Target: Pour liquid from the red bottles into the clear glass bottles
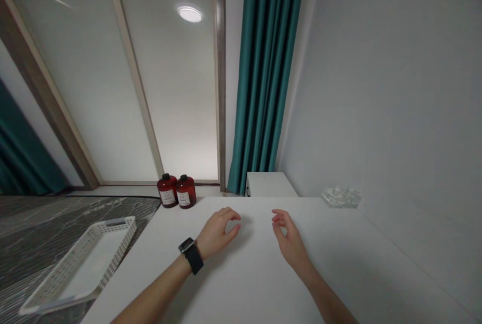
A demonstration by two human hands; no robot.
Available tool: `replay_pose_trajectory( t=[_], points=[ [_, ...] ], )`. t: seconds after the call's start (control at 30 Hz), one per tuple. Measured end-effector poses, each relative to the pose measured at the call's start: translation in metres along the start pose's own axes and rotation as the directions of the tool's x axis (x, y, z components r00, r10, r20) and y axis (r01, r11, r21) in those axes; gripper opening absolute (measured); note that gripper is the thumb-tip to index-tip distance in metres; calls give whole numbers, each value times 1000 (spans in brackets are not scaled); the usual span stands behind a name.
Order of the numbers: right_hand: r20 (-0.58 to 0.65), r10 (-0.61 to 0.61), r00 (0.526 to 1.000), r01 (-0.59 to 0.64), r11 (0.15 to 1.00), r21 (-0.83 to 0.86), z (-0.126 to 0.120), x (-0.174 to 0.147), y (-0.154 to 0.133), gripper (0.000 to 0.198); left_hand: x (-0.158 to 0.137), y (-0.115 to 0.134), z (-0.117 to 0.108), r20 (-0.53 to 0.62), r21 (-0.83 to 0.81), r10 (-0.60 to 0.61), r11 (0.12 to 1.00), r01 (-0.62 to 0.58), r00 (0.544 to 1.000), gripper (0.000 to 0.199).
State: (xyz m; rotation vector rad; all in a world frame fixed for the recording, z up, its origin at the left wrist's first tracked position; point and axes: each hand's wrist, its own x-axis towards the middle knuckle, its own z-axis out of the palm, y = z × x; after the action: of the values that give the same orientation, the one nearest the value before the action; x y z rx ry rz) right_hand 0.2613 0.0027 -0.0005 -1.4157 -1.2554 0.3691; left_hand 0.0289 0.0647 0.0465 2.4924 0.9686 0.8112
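Observation:
Over the white table (241, 289) my left hand (218, 231) hovers with thumb and fingers apart, holding nothing. A dark watch (192, 254) is on that wrist. My right hand (288, 238) is to its right, fingers curved and thumb a little apart from them, with nothing visible in it. Two dark red bottles with black caps and white labels stand side by side at the table's far left corner: the left bottle (167, 191) and the right bottle (186, 192). Of the two hands, my left is nearer to them. Neither hand touches a thing.
A white perforated basket (81, 263) lies on the dark patterned surface (33, 233) left of the table. Near the wall at the far right is a clear, glassy-looking object (341, 197). A white cabinet (271, 184) stands beyond the table, before a green curtain (269, 73).

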Motion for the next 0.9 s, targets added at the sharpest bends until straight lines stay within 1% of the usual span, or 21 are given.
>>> replay_pose_trajectory(
  t=[0.13, 0.27, 0.37, 0.43, 0.47, 0.57, 0.73, 0.9],
  points=[
    [106, -59, 993, 55, 998, 38, 16, -16, -15, 27, -24, -3, -3, -5, -38, -36, 999, 36, 999, 12],
    [214, -133, 968, 121, 990, 68, 25, -30, -28, 22, -40, -1, -3, 28, -75, -43, 996, 45, 999, 13],
    [254, -228, 940, 233, 972, 11, 30, -39, -32, 21, -48, 1, -2, 27, -72, -45, 996, 46, 999, 12],
    [267, -283, 921, 307, 950, -54, 33, -45, -31, 22, -53, 1, -1, -9, -60, -49, 997, 48, 999, 12],
    [266, -293, 918, 322, 944, -74, 34, -47, -29, 23, -55, 1, 0, -28, -52, -51, 997, 50, 998, 12],
    [252, -269, 929, 295, 953, -70, 36, -53, -25, 23, -64, -1, 4, -73, -14, -45, 999, 44, 996, 13],
    [251, -222, 942, 243, 969, -55, 29, -57, -17, 22, -75, -5, 6, -76, 68, -5, 998, 10, 997, 15],
    [256, -195, 947, 212, 977, -38, 28, -58, -13, 21, -76, -6, 6, -97, 90, -17, 996, 26, 995, 16]
  ],
)
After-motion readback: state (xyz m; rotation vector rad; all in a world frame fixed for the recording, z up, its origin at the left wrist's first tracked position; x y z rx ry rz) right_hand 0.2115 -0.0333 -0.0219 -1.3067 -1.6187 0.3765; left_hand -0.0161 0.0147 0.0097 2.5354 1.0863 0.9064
